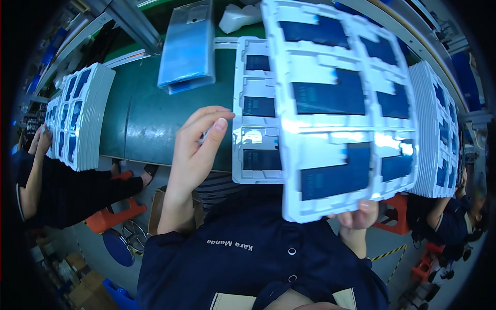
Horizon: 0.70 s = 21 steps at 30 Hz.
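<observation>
My right hand (357, 216) grips the lower edge of a white plastic tray (290, 206), which is raised and tilted in front of me. Flat dark rectangular pieces (336, 173) sit in the tray's pockets. Beneath and to its left, a second white tray (238, 150) lies on the green work surface with similar pieces in it; the raised tray covers its right part. My left hand (199, 142) is just left of the lower tray, thumb and fingers apart, with its fingertips close to that tray's left edge.
Stacks of loaded white trays stand at left (95, 129) and right (424, 139). A pile of clear bluish plastic sleeves (187, 49) lies on the green surface (155, 119), near a crumpled white item (238, 18). People work on both sides. Red stools (121, 216) stand on the floor.
</observation>
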{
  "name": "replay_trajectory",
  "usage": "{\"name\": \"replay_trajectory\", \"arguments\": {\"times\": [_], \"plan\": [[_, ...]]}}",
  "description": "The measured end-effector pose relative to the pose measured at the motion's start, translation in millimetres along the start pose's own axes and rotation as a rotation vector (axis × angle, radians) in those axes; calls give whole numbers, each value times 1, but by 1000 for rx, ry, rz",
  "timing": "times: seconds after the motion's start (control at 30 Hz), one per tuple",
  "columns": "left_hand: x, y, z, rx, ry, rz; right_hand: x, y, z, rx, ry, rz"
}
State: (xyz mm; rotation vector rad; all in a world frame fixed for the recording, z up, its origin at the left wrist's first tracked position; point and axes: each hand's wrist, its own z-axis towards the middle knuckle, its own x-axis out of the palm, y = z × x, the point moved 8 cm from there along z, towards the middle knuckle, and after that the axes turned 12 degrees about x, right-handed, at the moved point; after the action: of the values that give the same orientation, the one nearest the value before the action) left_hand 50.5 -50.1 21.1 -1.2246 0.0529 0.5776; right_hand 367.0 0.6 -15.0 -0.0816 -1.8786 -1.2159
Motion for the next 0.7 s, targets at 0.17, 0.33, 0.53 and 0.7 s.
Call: {"name": "replay_trajectory", "arguments": {"times": [0.17,0.33,0.53,0.7], "plan": [[8,17,-5,2,-47,-40,19,-67,36,287,113,79],[17,33,-6,-48,0,216,26,-92,40,475,115,-36],[20,44,-12,-17,3,291,20,-114,20,753,307,-113],[32,41,-15,-75,36,397,-3,-120,10,1047,72,-163]]}}
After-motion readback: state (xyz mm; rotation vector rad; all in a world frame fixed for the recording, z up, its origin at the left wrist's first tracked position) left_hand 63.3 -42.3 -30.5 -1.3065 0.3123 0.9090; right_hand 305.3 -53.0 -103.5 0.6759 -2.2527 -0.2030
